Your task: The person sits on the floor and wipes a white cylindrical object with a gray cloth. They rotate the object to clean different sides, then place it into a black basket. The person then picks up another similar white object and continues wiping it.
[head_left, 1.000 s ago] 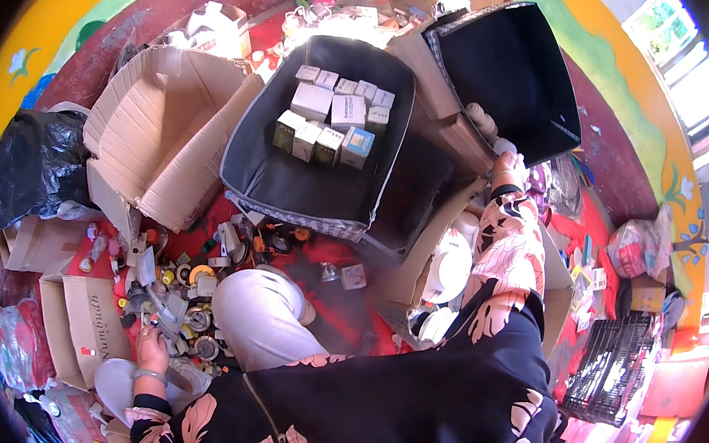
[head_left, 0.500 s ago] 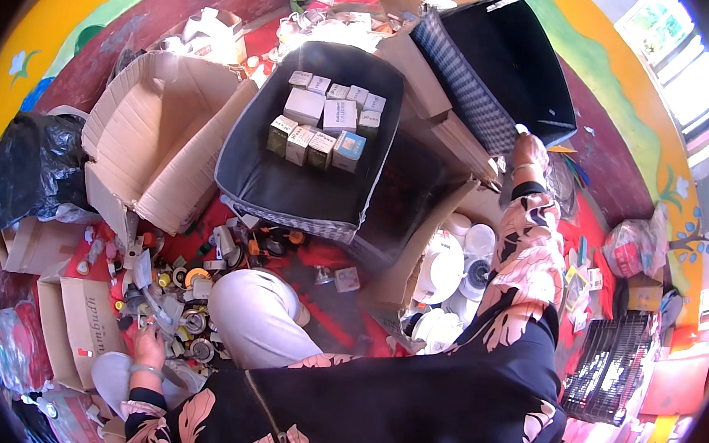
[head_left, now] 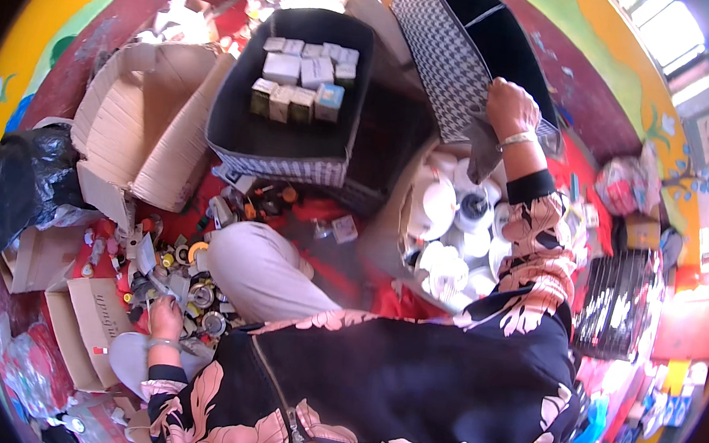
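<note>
My right hand (head_left: 512, 109) is closed in a fist at the near rim of a storage bin (head_left: 437, 51) with a black-and-white houndstooth outside and a dark inside. The bin is tipped so that its opening faces to the right. A grey flap of cloth (head_left: 484, 150) hangs below that hand. Down at the left, my left hand (head_left: 165, 319) is beside a heap of small mixed parts (head_left: 196, 296), just past my knee. Its fingertips are too blurred to show what they hold, if anything. A second black bin (head_left: 235, 139) in the middle holds several small boxes (head_left: 300, 69).
Under my right arm stands a carton with white round lids or tubs (head_left: 436, 207). An open cardboard box (head_left: 148, 119) and a black plastic bag (head_left: 30, 172) are at the left. A smaller carton (head_left: 88, 329) stands by my left hand; a black wire rack (head_left: 615, 303) is at the right.
My right hand has shifted up and left along the bin, which now shows more of its patterned side. The whole scene has moved in view. My left hand stays by the heap.
</note>
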The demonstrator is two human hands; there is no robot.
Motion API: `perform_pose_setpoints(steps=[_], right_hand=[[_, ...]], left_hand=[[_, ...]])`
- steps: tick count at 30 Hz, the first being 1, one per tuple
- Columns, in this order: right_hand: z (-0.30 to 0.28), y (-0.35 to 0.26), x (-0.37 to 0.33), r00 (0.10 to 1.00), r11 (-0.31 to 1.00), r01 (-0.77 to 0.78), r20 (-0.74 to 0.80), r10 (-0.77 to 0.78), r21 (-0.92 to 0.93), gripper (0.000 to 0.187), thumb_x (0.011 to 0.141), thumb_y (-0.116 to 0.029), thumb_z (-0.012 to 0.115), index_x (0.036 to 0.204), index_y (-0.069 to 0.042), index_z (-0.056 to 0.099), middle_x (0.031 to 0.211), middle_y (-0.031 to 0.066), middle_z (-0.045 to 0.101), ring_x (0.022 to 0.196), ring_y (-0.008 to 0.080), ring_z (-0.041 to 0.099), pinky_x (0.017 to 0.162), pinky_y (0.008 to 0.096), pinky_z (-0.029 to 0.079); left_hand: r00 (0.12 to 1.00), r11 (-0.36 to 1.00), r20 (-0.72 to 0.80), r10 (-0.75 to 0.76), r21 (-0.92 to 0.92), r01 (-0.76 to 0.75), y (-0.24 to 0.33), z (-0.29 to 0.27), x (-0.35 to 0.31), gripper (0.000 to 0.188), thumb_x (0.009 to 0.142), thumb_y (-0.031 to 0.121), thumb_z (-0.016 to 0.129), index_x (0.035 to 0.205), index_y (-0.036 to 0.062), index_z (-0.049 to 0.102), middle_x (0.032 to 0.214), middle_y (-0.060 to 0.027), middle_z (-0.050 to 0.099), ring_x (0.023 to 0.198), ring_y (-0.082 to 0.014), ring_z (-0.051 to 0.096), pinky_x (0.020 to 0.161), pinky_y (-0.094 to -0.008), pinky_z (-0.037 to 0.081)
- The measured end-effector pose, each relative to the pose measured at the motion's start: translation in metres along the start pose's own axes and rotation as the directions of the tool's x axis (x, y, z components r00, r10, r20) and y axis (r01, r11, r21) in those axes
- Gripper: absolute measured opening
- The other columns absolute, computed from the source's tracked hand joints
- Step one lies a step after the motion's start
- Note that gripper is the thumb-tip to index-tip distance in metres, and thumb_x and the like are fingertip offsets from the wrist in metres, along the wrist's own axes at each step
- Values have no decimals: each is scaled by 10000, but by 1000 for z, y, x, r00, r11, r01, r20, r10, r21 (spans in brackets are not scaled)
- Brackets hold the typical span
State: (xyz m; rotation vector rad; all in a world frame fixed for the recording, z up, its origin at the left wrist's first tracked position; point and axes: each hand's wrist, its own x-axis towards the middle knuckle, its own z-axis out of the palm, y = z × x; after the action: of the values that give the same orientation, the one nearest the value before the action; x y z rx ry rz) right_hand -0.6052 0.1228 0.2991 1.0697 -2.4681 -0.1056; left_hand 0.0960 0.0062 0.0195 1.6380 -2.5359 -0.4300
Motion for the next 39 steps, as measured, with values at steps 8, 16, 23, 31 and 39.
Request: perform_pose_setpoints(steps=[8, 16, 23, 31, 39], right_hand=[[-37, 31, -95, 1000, 994, -21, -11, 19, -111, 194, 823, -169, 465, 784, -77, 632, 813, 120, 654, 767, 326, 651, 663, 412, 524], [-61, -35, -241, 998, 989, 27, 61, -18, -145, 51, 743, -97, 533, 719, -90, 578, 667, 75, 598, 610, 231, 654, 508, 314, 517], [-76, -45, -289, 948, 998, -45, 317, 31, 37, 116, 730, -77, 550, 702, -48, 659, 710, 142, 650, 677, 269, 669, 569, 337, 533], [-77, -73, -326, 965, 990, -20, 260, -18, 142, 56, 739, -77, 551, 715, -52, 595, 706, 122, 623, 650, 244, 662, 545, 332, 529], [-59, -105, -266, 995, 952, -65, 92, 39, 298, 75, 733, -90, 565, 689, -62, 619, 712, 131, 635, 665, 275, 659, 572, 346, 528]], left_hand=[[995, 995, -5, 100, -18, -100, 25, -9, 9, 176, 777, 96, 585, 926, 10, 624, 901, -187, 629, 870, -377, 571, 780, -441, 444], [986, 983, -26, 164, -85, -165, 48, -8, 16, 155, 779, 95, 591, 899, 9, 638, 861, -198, 636, 825, -383, 590, 738, -448, 465], [978, 973, -11, 210, -90, -210, 42, -6, 15, 173, 786, 98, 588, 929, 9, 626, 893, -200, 628, 862, -384, 579, 768, -438, 457], [977, 971, -1, 213, -111, -211, 52, -8, 7, 184, 806, 134, 568, 928, 9, 626, 908, -202, 627, 870, -381, 579, 774, -437, 458], [952, 942, -44, 303, -139, -306, 89, -25, 11, 180, 790, 113, 571, 912, -10, 620, 859, -209, 627, 825, -387, 584, 733, -447, 460]])
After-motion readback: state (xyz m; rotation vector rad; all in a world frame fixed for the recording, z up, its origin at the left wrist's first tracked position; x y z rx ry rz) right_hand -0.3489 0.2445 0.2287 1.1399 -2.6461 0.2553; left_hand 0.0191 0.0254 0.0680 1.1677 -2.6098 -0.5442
